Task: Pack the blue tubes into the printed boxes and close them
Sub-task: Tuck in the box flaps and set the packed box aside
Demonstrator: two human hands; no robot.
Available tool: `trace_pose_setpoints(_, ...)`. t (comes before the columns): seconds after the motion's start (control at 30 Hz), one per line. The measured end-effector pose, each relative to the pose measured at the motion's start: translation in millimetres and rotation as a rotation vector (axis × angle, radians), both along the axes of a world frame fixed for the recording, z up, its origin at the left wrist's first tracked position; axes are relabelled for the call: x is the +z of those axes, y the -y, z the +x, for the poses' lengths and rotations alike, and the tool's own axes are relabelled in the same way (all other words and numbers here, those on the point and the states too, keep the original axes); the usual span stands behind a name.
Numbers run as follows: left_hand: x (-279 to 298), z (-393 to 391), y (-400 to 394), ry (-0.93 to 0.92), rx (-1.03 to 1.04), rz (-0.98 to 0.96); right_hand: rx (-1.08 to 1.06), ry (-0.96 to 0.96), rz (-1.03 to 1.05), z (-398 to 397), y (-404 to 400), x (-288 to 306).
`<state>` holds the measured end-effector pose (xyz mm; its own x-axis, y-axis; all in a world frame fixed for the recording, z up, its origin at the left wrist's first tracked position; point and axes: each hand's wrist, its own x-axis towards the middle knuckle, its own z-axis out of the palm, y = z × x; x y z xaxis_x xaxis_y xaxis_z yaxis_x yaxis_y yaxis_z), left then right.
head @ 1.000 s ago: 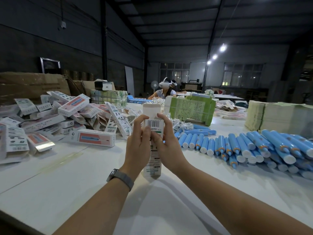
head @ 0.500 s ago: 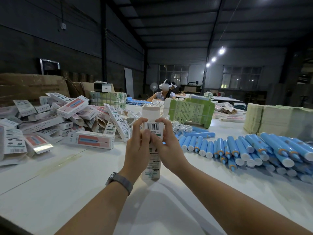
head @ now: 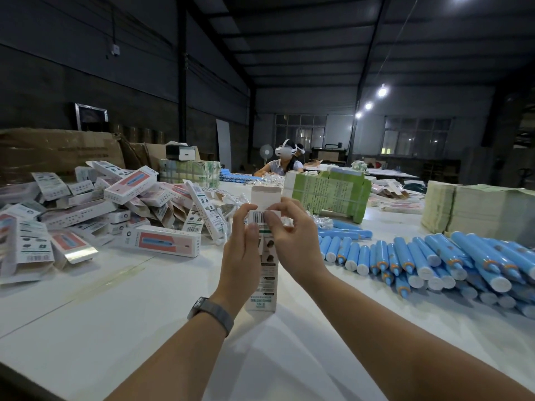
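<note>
— Where's the box they're working on?

— Standing upright on the white table (head: 115, 328), its top flap (head: 265, 195) up. The left hand (head: 241, 256) grips one side of the printed box (head: 267, 273); the right hand (head: 295, 241) pinches it near the barcode.

— And the rest?

— Blue tubes (head: 419, 259) lie heaped to the right, and a pile of printed boxes (head: 115, 206) sits to the left.

two hands (head: 243, 250), one upright box (head: 265, 267)
</note>
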<state>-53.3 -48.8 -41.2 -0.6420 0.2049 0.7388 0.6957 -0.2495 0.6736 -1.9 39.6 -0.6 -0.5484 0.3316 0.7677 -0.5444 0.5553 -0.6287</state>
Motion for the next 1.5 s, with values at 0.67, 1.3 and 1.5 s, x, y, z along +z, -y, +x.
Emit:
trace_pose_setpoints(0.67, -4, -4, -1, -0.093, 0.079, -0.052, 0.046, -0.011, 0.005, 4, 0, 3)
trace_pose_setpoints(1.3, 1, -6, 1, -0.036, -0.036, -0.014, 0.012, -0.002, 0.005, 6, -1, 8)
trace_pose_setpoints(1.5, 1, -6, 2, -0.027, -0.024, -0.029, -0.028, 0.018, 0.003, 4, 1, 9)
